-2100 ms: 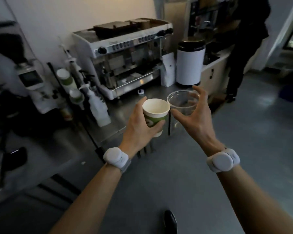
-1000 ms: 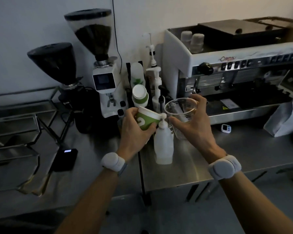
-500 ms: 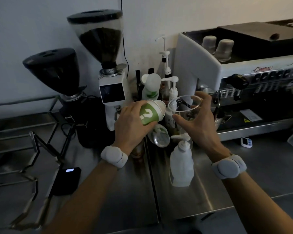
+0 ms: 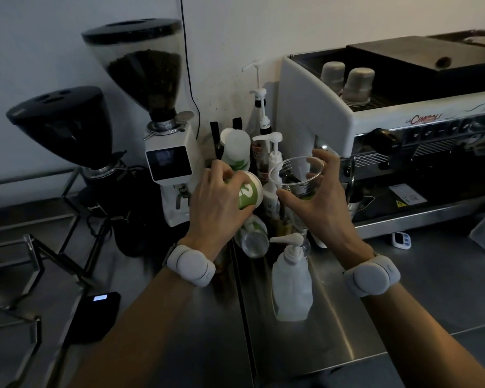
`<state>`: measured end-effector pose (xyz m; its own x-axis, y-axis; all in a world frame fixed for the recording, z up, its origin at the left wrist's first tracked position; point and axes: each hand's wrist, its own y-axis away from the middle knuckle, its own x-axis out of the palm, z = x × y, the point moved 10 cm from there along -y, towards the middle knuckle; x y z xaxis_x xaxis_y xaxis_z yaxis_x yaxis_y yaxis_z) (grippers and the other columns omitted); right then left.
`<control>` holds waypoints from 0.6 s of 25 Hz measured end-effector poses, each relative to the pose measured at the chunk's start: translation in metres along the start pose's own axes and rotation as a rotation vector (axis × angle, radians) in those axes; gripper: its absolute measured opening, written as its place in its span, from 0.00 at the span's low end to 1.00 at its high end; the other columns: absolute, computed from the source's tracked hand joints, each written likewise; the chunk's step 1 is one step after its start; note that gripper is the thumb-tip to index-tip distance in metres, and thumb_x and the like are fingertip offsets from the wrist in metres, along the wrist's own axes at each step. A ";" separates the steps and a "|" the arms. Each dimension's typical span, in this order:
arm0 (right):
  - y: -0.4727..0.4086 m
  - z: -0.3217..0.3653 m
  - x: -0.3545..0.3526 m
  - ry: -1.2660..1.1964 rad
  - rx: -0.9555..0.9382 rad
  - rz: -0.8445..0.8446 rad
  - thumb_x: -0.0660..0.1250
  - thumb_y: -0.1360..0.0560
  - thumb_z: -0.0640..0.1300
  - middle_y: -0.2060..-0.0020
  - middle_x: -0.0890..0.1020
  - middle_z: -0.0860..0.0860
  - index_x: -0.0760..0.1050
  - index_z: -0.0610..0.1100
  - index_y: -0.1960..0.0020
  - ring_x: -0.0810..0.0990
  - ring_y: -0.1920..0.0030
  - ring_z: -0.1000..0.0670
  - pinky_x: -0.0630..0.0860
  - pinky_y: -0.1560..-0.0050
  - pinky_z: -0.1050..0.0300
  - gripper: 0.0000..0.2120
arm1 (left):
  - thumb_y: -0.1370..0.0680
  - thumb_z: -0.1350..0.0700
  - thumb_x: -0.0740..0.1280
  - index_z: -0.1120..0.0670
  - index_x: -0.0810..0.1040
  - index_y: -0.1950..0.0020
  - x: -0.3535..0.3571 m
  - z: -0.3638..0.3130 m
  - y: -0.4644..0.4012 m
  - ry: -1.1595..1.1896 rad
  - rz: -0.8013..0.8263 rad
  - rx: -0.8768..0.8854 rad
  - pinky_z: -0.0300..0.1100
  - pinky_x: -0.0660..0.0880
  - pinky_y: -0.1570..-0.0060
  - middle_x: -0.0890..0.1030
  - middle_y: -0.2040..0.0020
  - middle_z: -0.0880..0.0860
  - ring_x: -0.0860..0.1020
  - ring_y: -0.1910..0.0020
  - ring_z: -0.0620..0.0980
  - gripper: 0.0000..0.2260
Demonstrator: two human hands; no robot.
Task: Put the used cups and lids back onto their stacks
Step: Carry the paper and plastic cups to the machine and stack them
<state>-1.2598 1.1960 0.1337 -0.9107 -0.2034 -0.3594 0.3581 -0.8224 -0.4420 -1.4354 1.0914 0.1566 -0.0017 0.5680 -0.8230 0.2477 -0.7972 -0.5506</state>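
A long shiny steel counter (image 4: 347, 317) fills the near part of the scene. On its far right sits a big white and silver coffee machine (image 4: 389, 121) with two upside-down pale cups on top. On the far left stand two coffee grinders: a black grinder with a dark bean holder (image 4: 67, 141) and, to its right, a white grinder with a clear bean holder (image 4: 163, 130) half full of beans.

Between the white grinder and the coffee machine there is a crowd of pump bottles and cups. A stack of white and green paper cups (image 4: 235, 148) lies tilted there, at the far side. Nearer, a stack of clear plastic cups (image 4: 252, 238) lies on its side, mouth pointing near. A pale plastic pump bottle (image 4: 291, 287) stands upright on the counter, nearer than both stacks. A small black box with a lit screen (image 4: 93, 317) lies near the left edge.

The left hand (image 4: 219, 203) is wrapped tight around a green and white paper cup (image 4: 248, 193). The cup is tipped on its side, held in the air just near the paper cup stack.

The right hand (image 4: 317, 197) holds a clear plastic cup (image 4: 298, 177) upright in the air, fingers and thumb pressed on its sides. It is above the clear cup stack, just right of the paper cup.

Both wrists wear a pale grey band.
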 end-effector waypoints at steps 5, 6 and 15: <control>-0.008 -0.010 -0.006 0.007 0.029 -0.010 0.80 0.32 0.54 0.32 0.77 0.52 0.59 0.53 0.26 0.80 0.35 0.49 0.80 0.37 0.44 0.43 | 0.32 0.51 0.81 0.53 0.79 0.44 0.003 -0.021 -0.015 -0.058 -0.007 0.079 0.54 0.78 0.52 0.75 0.44 0.57 0.76 0.45 0.60 0.21; -0.009 -0.012 -0.006 0.005 0.033 -0.009 0.80 0.32 0.54 0.32 0.77 0.52 0.59 0.53 0.26 0.80 0.35 0.48 0.80 0.36 0.43 0.43 | 0.32 0.52 0.81 0.53 0.79 0.44 0.004 -0.024 -0.018 -0.054 -0.002 0.081 0.55 0.78 0.51 0.75 0.44 0.57 0.76 0.45 0.60 0.20; -0.018 -0.023 -0.010 -0.017 0.055 -0.013 0.80 0.33 0.57 0.30 0.76 0.51 0.59 0.54 0.26 0.80 0.35 0.45 0.80 0.36 0.41 0.43 | 0.34 0.60 0.76 0.54 0.75 0.40 0.008 -0.025 -0.017 0.094 0.144 0.215 0.50 0.75 0.45 0.70 0.38 0.58 0.70 0.38 0.59 0.24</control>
<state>-1.2523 1.2258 0.1264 -0.9185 -0.2014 -0.3402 0.3354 -0.8526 -0.4007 -1.4156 1.1146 0.1627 0.1108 0.4543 -0.8839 0.0276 -0.8905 -0.4542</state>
